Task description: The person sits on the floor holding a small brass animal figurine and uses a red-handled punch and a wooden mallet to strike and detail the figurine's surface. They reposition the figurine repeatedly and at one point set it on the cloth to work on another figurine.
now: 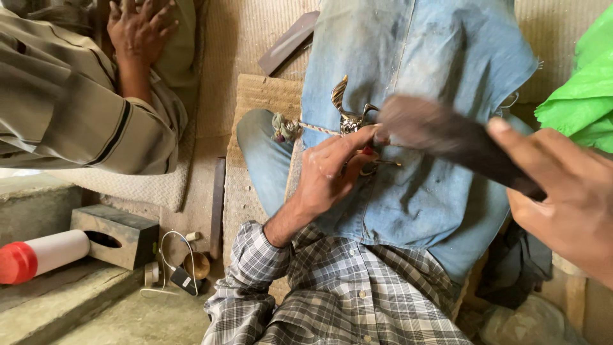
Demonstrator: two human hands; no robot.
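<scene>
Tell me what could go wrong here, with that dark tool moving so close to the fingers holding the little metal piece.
The left hand pinches the small metal figure right beside the blurred dark tool held by the right hand; a slip could strike the fingertips. The figure rests on denim over the lap and is held by a thin cord, so it might shift.

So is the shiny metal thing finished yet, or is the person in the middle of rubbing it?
In the middle. The left hand steadies the metal piece, already shiny on top, on the denim cloth. The right hand holds a dark file against it, blurred mid-stroke. What's left can't be judged.
</scene>
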